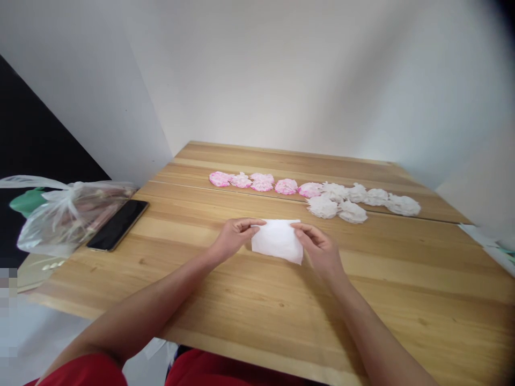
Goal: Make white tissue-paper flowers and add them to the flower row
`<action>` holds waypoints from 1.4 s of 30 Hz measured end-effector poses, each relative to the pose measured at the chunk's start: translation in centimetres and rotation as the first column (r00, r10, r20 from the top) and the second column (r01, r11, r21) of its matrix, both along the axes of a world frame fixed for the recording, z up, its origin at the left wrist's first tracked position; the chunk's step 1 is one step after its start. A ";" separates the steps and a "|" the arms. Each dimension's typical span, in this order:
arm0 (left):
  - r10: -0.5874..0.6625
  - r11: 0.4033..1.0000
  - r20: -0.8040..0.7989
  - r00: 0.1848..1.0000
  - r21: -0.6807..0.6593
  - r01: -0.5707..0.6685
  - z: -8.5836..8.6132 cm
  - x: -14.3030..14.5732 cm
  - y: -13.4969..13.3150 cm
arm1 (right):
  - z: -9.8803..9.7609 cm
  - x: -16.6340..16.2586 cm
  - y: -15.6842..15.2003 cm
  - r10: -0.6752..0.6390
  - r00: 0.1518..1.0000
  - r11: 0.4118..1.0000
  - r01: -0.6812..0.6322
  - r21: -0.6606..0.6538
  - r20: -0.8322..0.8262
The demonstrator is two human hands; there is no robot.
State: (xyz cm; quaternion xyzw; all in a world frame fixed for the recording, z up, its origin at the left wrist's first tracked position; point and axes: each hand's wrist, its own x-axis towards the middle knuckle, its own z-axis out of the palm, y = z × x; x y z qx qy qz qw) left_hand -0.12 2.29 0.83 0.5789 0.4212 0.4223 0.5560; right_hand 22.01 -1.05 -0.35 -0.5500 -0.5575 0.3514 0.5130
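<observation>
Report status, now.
Left hand, right hand: both pinch white tissue sheet by its side edges. Paper flowers in a row beyond; phone far left. Nothing obstructs.

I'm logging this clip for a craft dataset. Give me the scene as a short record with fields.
left hand: pinches left edge of white tissue
right hand: pinches its right edge
surface: wooden table
behind the hands: row of pink paper flowers on the left, white paper flowers on the right
left side: phone, screen dark; plastic bag at the edge
</observation>
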 end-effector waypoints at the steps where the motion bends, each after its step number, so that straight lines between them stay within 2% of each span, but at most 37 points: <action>1: -0.006 1.000 0.003 1.000 0.001 0.006 -0.1 0.0 0.0 | 0.0 -0.1 0.0 -0.007 1.000 1.000 0.006 -0.019 -0.010; 10: -0.003 0.998 0.070 0.998 0.065 -0.002 -0.2 0.2 0.0 | 0.9 -0.7 -0.2 -0.029 0.983 0.999 0.021 -0.050 -0.180; 16: 0.024 0.977 -0.061 0.998 0.213 -0.011 -0.3 -0.1 -0.1 | 1.3 -0.8 -0.2 -0.031 0.977 0.998 0.020 -0.057 -0.210; 20: 0.024 0.970 -0.113 0.993 0.243 0.004 -0.2 -0.2 -0.3 | 1.2 -0.8 -0.1 -0.026 0.969 0.998 0.013 -0.054 -0.244; 24: 0.036 0.967 -0.113 0.993 0.256 -0.006 -0.1 -0.3 -0.4 | 0.7 -0.6 -0.2 -0.041 0.979 0.999 0.042 0.005 -0.199; 27: 0.050 0.955 -0.108 0.993 0.295 -0.016 0.0 -0.3 -0.4 | 0.3 -0.3 -0.2 -0.059 0.995 0.997 0.063 0.052 -0.075; 30: 0.063 0.957 -0.118 0.991 0.288 -0.027 0.1 -0.3 -0.3 | 0.1 0.0 -0.3 -0.076 0.997 0.996 0.075 0.044 0.013; 36: 0.038 0.974 -0.088 0.995 0.226 -0.017 0.1 0.0 -0.4 | 0.4 0.0 -0.3 -0.042 0.999 0.999 0.042 -0.001 0.002; 42: 0.080 0.975 -0.059 0.995 0.210 -0.066 -0.2 0.0 -0.3 | 0.6 -0.2 -0.4 -0.075 0.997 0.997 0.074 -0.016 -0.036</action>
